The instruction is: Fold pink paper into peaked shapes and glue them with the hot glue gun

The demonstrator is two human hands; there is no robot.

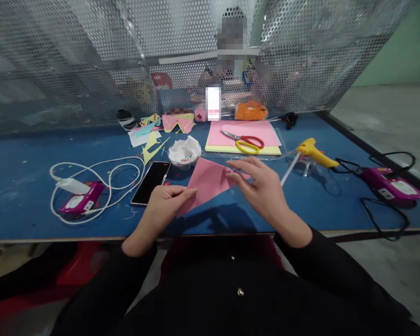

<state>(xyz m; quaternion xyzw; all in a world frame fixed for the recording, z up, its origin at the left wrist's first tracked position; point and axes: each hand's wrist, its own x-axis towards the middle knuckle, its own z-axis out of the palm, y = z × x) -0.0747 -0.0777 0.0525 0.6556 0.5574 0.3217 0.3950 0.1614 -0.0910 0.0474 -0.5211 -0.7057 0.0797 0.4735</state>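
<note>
A piece of pink paper point(210, 181) is held up over the front of the table, tilted, with its shadow on the blue top below. My left hand point(168, 205) pinches its lower left corner between thumb and fingers. At the right end, my right hand point(259, 182) grips the paper's edge between thumb and fingertips, where a small part looks folded. Just behind the paper stands a white bowl point(184, 153) lined with paper and holding small scraps. A black smartphone point(151, 183) lies beside my left hand.
Red-and-yellow scissors point(245, 141) rest on pink and yellow paper sheets point(217, 133). To the right are a yellow glue gun point(315, 151) and a purple power strip point(392, 186); another purple power strip point(82, 200) with white cable sits left. Paper cutouts point(178, 123) lie before a perforated metal screen point(91, 60).
</note>
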